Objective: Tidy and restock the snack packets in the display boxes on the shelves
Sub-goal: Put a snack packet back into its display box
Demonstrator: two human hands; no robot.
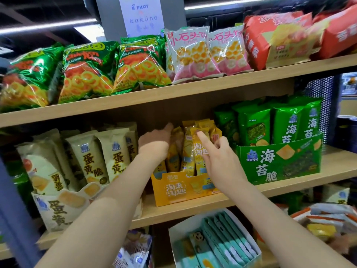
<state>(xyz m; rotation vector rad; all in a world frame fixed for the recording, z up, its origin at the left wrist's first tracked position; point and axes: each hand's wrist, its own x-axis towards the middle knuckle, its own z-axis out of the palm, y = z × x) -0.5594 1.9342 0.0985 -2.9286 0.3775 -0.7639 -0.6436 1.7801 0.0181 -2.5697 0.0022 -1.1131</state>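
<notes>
Forearms reach up from the bottom edge to the middle shelf [197, 205]. Left hand [154, 141]: back to camera, laid against the left flank of the yellow packets [187, 151]; index finger straight, other fingers lost among the packets, so cannot tell if it grips one. Right hand [219, 152]: index finger straight, tip touching the top of a front packet; remaining fingers folded, apparently holding nothing. Packets stand upright, leaning a little, inside the yellow display box [173, 187], mid-shelf. Just right of it, green display box [280, 161] of green packets. To the left, cream display box [63, 207], its packets tilted. Shelf below: white box [179, 235] of teal packets.
</notes>
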